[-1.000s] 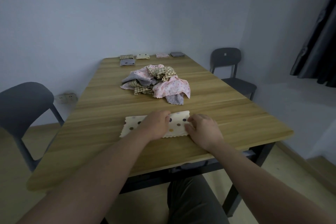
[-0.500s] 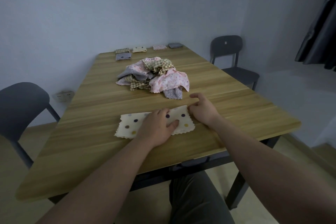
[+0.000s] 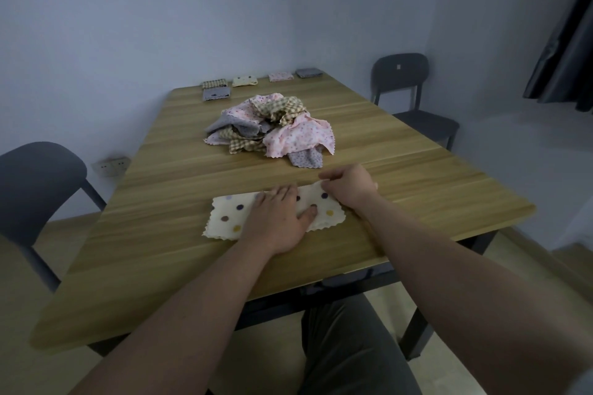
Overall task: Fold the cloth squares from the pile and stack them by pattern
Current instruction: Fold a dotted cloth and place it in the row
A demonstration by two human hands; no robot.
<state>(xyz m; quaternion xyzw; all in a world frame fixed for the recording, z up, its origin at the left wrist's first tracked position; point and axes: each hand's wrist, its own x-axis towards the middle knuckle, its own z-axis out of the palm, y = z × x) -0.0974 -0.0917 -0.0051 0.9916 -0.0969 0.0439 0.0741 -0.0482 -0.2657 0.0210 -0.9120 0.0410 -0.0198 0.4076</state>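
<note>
right hand (image 3: 348,187) shifted to dotted cloth (image 3: 231,218) far corner, pinching it | left hand (image 3: 279,221) flat, pressing dotted cloth

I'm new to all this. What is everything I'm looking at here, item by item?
dotted cloth: one, cream with coloured dots, near table edge
cloth pile: one heap, pink, grey and checked, table centre
folded stacks: five, checked, cream, pink, two grey, far table end
table: one, light wood
chairs: two, dark grey, left and far right
wall socket: one plate, white, low on left wall
curtain: one, dark, right edge
left hand: flat, presses the dotted cloth
right hand: pinches that cloth's far right corner
</note>
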